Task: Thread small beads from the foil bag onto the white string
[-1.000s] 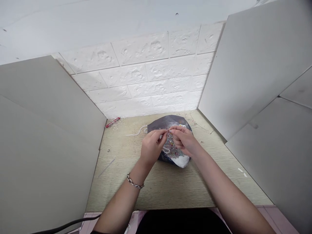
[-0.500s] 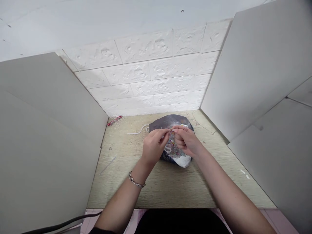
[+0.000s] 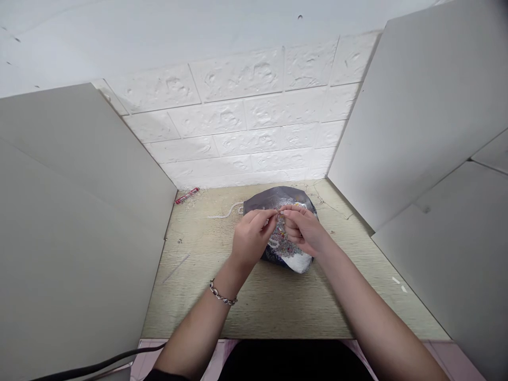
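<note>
So, one container in play: the opened-out dark grey plastic bag (image 3: 262, 198), on the table (image 3: 246, 312) right under your hands. Contents: a heap of small mixed beads (image 3: 286, 244), mostly clear and pink with a few yellow, plus a pale curved strand lying on top. A white patch (image 3: 299, 262) shows at the near end.

Bag's long axis runs roughly front to back, canted: grey flap toward the brick-pattern wall (image 3: 246, 116), white end toward you and a bit right. A white bead strand (image 3: 218, 217) leaves the bag's left side in an S-bend, free end pointing left.

Your left hand (image 3: 254, 233) is pinching, thumb to index; can't tell what's in it. Your right hand (image 3: 304, 230) has a tiny pale bead (image 3: 281, 212) at the thumb and index tips, other fingers curled. Tips of both nearly meet above the bag. Bead's too small to read an axis.

Thin pale stick (image 3: 176, 268) lies well left, diagonal, far end angled right.
</note>
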Tool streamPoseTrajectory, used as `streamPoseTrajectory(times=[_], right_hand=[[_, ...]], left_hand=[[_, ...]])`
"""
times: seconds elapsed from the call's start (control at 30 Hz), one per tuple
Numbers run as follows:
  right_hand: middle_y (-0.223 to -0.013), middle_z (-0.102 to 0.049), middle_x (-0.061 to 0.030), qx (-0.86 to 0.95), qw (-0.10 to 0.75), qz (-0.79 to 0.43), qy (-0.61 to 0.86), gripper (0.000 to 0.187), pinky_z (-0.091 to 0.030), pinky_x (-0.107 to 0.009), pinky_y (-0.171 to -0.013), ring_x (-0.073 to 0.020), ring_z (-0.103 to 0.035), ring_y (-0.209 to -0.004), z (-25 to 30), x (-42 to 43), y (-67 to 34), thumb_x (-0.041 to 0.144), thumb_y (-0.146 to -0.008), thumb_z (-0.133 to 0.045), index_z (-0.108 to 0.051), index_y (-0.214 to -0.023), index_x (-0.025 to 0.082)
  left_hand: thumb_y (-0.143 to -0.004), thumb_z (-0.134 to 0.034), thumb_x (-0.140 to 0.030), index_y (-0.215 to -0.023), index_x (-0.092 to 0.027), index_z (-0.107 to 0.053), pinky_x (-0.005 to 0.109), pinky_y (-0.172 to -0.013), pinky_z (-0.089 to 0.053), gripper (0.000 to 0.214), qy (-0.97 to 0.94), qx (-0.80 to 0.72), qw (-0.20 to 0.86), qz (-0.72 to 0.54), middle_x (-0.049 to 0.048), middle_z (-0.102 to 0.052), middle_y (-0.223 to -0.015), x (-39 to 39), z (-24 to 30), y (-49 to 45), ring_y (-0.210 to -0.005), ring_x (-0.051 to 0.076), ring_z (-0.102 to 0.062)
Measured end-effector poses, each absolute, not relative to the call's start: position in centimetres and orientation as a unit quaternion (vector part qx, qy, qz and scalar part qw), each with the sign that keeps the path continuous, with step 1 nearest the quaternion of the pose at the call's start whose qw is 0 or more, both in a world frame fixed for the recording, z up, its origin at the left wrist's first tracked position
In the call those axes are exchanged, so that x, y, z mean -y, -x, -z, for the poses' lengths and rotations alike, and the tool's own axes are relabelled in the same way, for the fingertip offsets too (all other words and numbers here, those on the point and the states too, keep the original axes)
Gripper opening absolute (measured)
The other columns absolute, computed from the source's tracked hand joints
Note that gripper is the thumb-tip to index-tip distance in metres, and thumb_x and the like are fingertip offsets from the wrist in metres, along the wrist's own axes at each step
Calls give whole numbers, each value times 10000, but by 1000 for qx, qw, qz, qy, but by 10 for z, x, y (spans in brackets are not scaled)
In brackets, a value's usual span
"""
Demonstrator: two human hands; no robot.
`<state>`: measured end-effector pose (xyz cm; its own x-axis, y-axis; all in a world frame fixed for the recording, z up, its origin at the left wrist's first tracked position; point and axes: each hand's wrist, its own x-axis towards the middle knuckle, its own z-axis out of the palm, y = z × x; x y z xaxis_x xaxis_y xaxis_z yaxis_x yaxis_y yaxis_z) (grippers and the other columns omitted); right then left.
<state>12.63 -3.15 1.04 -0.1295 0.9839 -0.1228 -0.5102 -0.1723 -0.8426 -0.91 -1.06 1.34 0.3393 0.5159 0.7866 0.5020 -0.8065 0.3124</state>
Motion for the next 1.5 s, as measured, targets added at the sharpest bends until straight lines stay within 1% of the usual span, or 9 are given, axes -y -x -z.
streamPoseTrajectory(times=[0.4, 0.83, 1.03, 1.17, 1.37, 1.5], right_hand=[[-387, -198, 114, 317, 555, -676, 368, 147, -66, -143, -285, -17, -111, -315, -11, 31, -126, 260, -659, -549, -466, -750, 179], [-388, -199, 113, 327, 553, -670, 373, 143, -73, -143, -284, -18, -110, -315, -9, 31, -126, 265, -661, -544, -466, -748, 183], [-381, -211, 112, 340, 547, -662, 383, 155, -76, -145, -289, -16, -124, -311, -8, 31, -126, 279, -658, -554, -469, -745, 182], [-382, -215, 113, 344, 543, -657, 394, 177, -81, -144, -288, -14, -131, -309, -8, 31, -126, 293, -649, -562, -476, -751, 178], [-383, -224, 111, 351, 541, -652, 399, 187, -88, -144, -287, -12, -140, -309, -7, 31, -125, 308, -647, -566, -494, -751, 170], [-383, -229, 109, 352, 539, -648, 407, 195, -95, -145, -285, -13, -150, -308, -7, 31, -124, 315, -646, -575, -504, -746, 163]], left_hand=[[-758, -491, -176, -802, -155, -579, 186, -626, -445, 100, -825, -314, 4, -470, 19, -618, -733, 10, -12, 10, -654, 81, -539], [-757, -494, -181, -803, -162, -577, 193, -645, -423, 96, -834, -318, -21, -450, 3, -611, -724, 10, -12, 10, -679, 92, -529], [-768, -483, -196, -807, -161, -587, 211, -647, -419, 116, -839, -325, -20, -435, 10, -611, -726, 9, -13, 10, -686, 99, -524], [-776, -478, -208, -837, -170, -600, 214, -651, -421, 141, -842, -321, -19, -433, 15, -613, -741, 8, -13, 11, -694, 99, -524], [-787, -470, -198, -968, -209, -581, 202, -649, -423, 212, -858, -289, -23, -423, 8, -613, -782, 6, -12, 15, -711, 90, -524], [-787, -470, -193, -953, -197, -588, 202, -628, -424, 204, -865, -279, -39, -416, 9, -611, -758, 4, -11, 16, -685, 89, -520]])
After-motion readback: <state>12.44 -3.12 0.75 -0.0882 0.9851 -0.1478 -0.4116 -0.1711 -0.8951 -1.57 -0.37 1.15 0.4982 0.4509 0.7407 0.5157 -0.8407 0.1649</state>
